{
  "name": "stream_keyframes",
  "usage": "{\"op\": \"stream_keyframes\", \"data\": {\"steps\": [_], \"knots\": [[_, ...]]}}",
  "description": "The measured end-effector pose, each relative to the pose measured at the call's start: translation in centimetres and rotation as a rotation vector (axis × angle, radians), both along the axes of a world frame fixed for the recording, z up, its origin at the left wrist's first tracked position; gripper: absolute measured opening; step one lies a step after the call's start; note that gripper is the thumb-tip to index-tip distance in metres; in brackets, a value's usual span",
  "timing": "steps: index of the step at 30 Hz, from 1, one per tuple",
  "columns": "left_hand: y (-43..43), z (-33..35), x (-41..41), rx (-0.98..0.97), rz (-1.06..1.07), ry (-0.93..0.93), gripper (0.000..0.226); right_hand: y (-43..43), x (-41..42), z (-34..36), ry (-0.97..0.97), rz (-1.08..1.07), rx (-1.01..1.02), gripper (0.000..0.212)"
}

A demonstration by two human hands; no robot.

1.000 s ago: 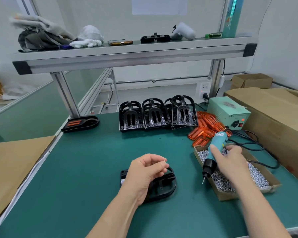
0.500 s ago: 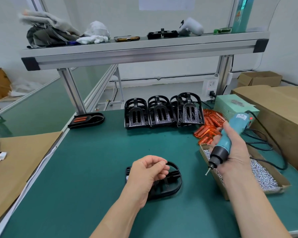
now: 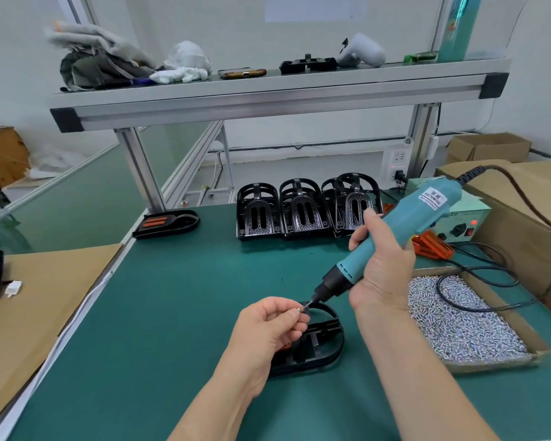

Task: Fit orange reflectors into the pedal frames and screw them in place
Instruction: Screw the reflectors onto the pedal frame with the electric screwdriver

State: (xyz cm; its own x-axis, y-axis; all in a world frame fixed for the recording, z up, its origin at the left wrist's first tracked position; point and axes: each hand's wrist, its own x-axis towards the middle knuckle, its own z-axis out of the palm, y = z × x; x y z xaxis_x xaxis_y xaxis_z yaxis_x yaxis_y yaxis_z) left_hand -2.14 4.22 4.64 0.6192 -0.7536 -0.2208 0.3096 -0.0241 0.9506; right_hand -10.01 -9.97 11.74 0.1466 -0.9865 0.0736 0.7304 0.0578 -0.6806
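A black pedal frame (image 3: 322,345) lies flat on the green mat in front of me. My left hand (image 3: 268,326) hovers over its left side and pinches a small silver screw (image 3: 298,310) between thumb and fingertips. My right hand (image 3: 380,272) grips a teal electric screwdriver (image 3: 395,237), tilted down to the left, with its bit tip touching the screw. A little orange shows under my left hand inside the frame. Loose orange reflectors (image 3: 431,245) lie behind my right hand.
A cardboard tray of silver screws (image 3: 458,319) sits at the right, with the screwdriver's black cable (image 3: 477,281) looped over it. Several black pedal frames (image 3: 303,208) stand at the back. A finished pedal (image 3: 166,221) lies at the left edge. A power supply box (image 3: 458,221) stands at the right.
My right hand has carried the screwdriver left from above the screw tray, and its tip now meets the screw in my left hand. My left hand has barely moved.
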Motion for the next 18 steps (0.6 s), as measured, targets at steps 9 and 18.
{"op": "stream_keyframes", "data": {"steps": [9,18], "knots": [[0.46,0.39,0.2,-0.03,0.024,0.059,0.009,0.9,0.99,-0.13,0.028,-0.09,-0.094,0.019],[0.32,0.4,-0.08,-0.011,0.039,0.04,0.011,1.07,1.06,-0.61,0.073,-0.08,-0.1,0.019]]}}
